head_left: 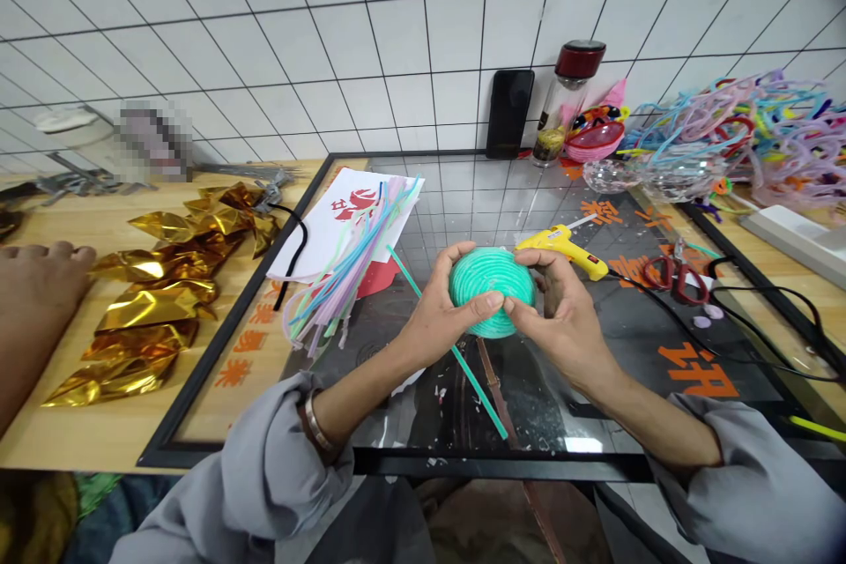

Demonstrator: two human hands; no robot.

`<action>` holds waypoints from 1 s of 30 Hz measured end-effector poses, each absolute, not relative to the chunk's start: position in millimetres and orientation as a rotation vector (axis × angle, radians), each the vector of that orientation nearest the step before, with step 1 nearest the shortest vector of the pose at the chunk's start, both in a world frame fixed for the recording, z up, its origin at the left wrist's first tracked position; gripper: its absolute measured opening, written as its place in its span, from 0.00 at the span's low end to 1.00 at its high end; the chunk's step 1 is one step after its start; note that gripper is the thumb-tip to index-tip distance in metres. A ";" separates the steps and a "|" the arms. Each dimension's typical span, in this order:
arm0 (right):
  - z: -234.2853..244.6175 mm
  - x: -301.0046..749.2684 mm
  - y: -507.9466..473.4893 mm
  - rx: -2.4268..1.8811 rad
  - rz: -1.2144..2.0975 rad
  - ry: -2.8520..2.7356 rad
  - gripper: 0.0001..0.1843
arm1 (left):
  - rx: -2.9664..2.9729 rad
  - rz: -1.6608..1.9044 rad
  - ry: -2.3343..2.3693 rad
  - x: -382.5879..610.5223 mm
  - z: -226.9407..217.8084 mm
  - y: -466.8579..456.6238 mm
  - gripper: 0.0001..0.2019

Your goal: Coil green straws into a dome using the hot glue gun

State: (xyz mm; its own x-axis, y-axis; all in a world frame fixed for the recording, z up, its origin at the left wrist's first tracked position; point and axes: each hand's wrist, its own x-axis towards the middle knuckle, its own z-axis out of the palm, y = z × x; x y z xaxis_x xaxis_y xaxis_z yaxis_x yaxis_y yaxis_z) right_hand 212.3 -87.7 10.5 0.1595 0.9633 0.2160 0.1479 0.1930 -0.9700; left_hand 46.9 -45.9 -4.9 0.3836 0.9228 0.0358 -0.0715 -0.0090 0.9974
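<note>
Between my hands is a rounded teal piece point(495, 273) made of coiled fuzzy pipe cleaner, held above the dark glass panel. My left hand point(456, 304) wraps its left side, thumb pressed on the front. My right hand point(561, 308) grips the right side, and its thumb tip nearly meets the left thumb. A straight teal pipe cleaner point(480, 392) slants below my left hand; part of it is hidden behind that hand. Just beyond my right hand lies a yellow glue gun point(561, 247). A bundle of pastel pipe cleaners point(344, 273) rests on white paper point(314, 211) to the left.
Gold foil pieces point(159, 300) lie at left, near another person's hand point(46, 269). Along the wall stand a phone point(509, 115) and a glass bottle point(559, 119). Red-handled scissors point(680, 273), a black cord point(651, 317) and a heap of pipe cleaners point(720, 128) are at right.
</note>
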 end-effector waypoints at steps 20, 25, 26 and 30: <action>9.5 213.3 -87.3 -1.230 0.862 -1.266 0.23 | 1.261 0.929 0.745 43.9 -6.3 -45.5 0.34; 10.4 212.4 -88.1 -1.233 0.866 -1.261 0.23 | 1.316 0.923 0.808 46.1 -0.9 -45.8 0.40; 10.4 212.2 -88.3 -1.230 0.869 -1.256 0.23 | 1.321 0.926 0.813 46.8 -0.1 -45.8 0.40; 8.9 213.3 -88.8 -1.194 0.911 -1.254 0.22 | 1.337 0.943 0.834 48.5 0.9 -46.0 0.37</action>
State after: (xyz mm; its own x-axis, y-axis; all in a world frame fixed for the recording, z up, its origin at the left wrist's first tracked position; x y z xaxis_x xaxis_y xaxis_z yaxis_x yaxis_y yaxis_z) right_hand 213.3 -88.8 8.9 0.1360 0.9698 0.2024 0.1070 0.1887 -0.9762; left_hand 48.5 -46.0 0.9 0.4066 0.9130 0.0334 -0.0779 -0.0018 0.9970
